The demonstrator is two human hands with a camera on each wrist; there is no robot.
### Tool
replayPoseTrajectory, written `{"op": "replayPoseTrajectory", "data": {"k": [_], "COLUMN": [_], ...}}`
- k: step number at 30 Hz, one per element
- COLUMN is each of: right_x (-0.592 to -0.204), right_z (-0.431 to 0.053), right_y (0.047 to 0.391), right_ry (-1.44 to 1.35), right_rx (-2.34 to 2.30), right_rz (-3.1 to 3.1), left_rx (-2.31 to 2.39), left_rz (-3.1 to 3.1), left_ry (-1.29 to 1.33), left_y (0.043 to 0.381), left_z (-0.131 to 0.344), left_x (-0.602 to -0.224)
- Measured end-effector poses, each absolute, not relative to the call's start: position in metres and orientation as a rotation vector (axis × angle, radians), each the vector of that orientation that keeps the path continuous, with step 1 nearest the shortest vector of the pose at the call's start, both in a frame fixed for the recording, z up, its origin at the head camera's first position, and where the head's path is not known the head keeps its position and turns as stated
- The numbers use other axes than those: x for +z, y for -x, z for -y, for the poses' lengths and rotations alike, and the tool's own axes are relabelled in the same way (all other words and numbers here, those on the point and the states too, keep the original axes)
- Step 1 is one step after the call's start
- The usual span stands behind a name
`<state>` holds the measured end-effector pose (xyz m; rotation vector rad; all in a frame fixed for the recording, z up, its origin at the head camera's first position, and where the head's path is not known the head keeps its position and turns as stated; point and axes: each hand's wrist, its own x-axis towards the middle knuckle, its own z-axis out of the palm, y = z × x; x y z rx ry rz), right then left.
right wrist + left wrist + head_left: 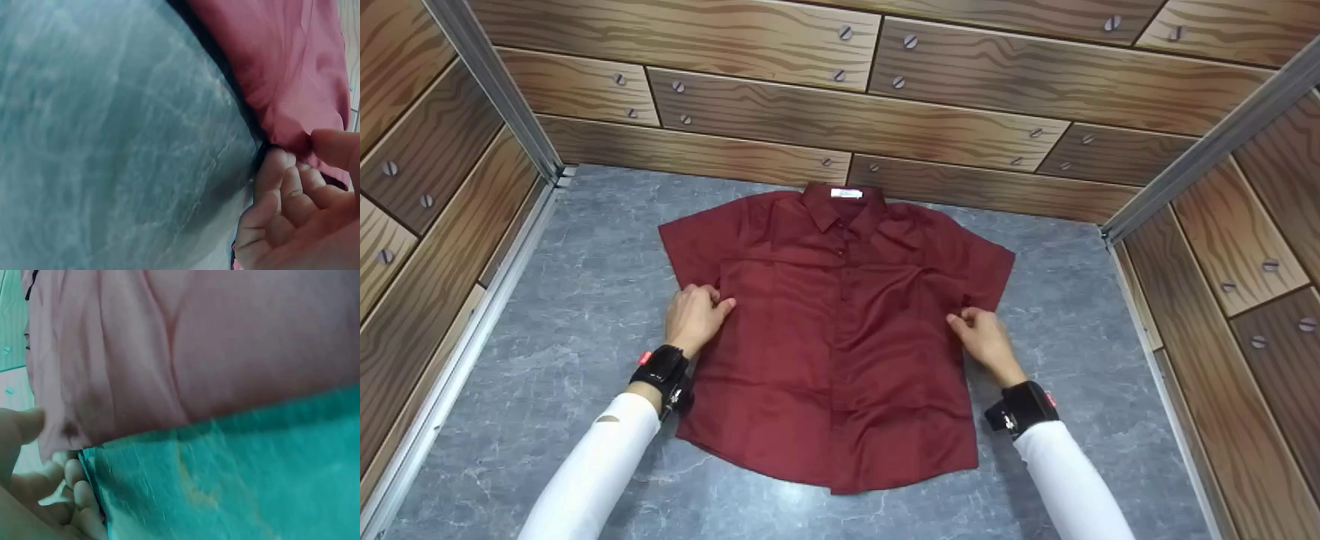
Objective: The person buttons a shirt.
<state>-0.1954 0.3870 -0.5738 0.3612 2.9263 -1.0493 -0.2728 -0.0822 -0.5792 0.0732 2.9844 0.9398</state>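
Observation:
A dark red short-sleeved button shirt lies front up and spread out, its collar toward the back wall. On its left side, just below the sleeve, my left hand pinches the side edge. My right hand pinches the opposite edge below the other sleeve. In the right wrist view the thumb is on top of the cloth, with curled fingers underneath. The left wrist view shows the shirt bunched slightly between thumb and fingers. Some soft creases cross the shirt's front.
The shirt rests on a grey marbled surface. Wood-patterned panels stand at the back and along both sides, joined by metal corner posts. Each wrist wears a black strapped device; the sleeves are white.

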Motion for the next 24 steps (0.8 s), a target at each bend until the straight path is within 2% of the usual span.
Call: {"op": "replayPoseTrajectory", "data": {"k": [10, 19, 24], "right_x": [-0.567, -0.567, -0.559], "right_z": [-0.404, -0.403, -0.407], "right_y": [0.188, 0.186, 0.189], "right_ry": [-0.365, -0.332, -0.405], "right_rx": [-1.203, -1.274, -1.386], "right_rz": [-2.706, -2.767, -2.724], "left_rx": [1.048, 1.330, 1.591], "left_rz": [-2.640, -2.667, -2.463], "left_ry": [-0.163, 0.033, 0.124], "left_y": [0.270, 0.280, 0.284], "left_z": [0.093, 0.082, 0.082], "left_x": [-0.565, -0.567, -0.562]}}
